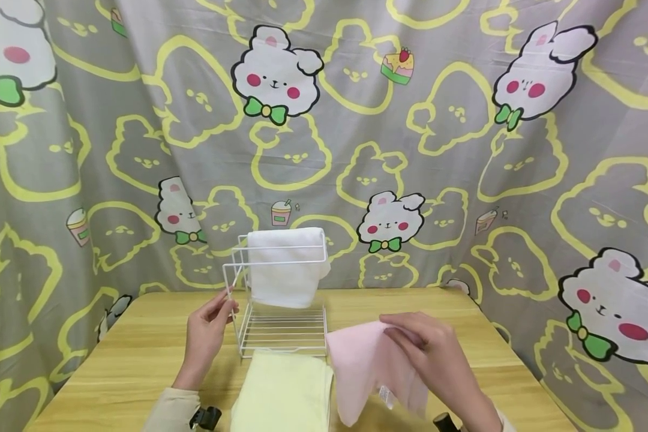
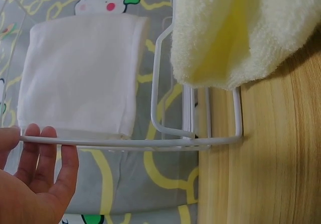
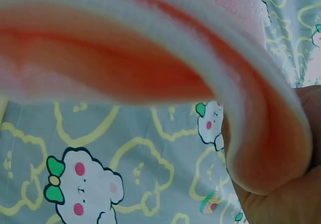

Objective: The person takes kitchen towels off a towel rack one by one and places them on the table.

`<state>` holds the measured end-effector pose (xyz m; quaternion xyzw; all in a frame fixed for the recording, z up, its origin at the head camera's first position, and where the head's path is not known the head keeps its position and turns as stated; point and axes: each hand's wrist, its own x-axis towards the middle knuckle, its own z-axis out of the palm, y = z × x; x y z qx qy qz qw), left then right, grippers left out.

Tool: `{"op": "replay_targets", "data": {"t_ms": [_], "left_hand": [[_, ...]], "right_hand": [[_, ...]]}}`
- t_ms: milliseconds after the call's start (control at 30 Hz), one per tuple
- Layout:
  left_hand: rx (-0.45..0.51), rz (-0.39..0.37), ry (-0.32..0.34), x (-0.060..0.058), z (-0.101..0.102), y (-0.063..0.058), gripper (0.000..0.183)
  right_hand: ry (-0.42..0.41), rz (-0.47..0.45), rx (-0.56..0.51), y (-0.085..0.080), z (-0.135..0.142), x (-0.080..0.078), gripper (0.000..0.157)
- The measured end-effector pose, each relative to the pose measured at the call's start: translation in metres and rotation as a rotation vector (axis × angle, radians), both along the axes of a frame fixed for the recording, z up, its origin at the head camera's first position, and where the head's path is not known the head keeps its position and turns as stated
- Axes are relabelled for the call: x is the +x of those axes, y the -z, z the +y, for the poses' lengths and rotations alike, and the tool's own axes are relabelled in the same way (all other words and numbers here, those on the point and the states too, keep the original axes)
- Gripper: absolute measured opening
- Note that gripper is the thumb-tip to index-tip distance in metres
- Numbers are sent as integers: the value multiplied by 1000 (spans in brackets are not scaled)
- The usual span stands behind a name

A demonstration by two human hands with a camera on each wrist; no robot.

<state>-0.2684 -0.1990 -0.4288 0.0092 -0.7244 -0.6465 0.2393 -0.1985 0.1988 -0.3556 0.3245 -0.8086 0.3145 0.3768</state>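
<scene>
My left hand [image 1: 207,327] pinches the left upright of a white wire rack [image 1: 240,324]; the left wrist view shows thumb and fingers [image 2: 68,170] on the wire. Over the rack's top bars hangs a folded white towel [image 1: 286,270]. My right hand [image 1: 437,351] grips a pink towel [image 1: 353,366] by its upper edge, right of the rack, and the cloth droops with a small tag [image 1: 386,396] showing. In the right wrist view the folded pink cloth [image 3: 125,68] hides most of that hand. A yellow towel [image 1: 283,393] lies folded in front of the rack.
The rack stands on a light wooden table [image 1: 486,360]. A grey curtain [image 1: 335,144] with printed rabbits and yellow outlines hangs behind the table and at both sides. Black wrist straps or devices [image 1: 206,417] show at the bottom of the head view.
</scene>
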Motion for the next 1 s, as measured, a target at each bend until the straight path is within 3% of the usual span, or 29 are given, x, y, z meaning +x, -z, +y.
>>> {"op": "replay_targets", "data": {"t_ms": [167,567,800,1000], "left_hand": [[4,2,0,0,-1,-1,35],[8,20,12,-1,-2,-3,37],[14,16,8,-1,-3,-1,36],[30,25,3,-2,-2,0,35]], "right_hand": [[-34,-39,50,13,1,5,38],[-214,-362,39,12,6,17,21],[-192,-555,69,31,10,-3,16],[-203,-602,101,54,16,-26,19]]}}
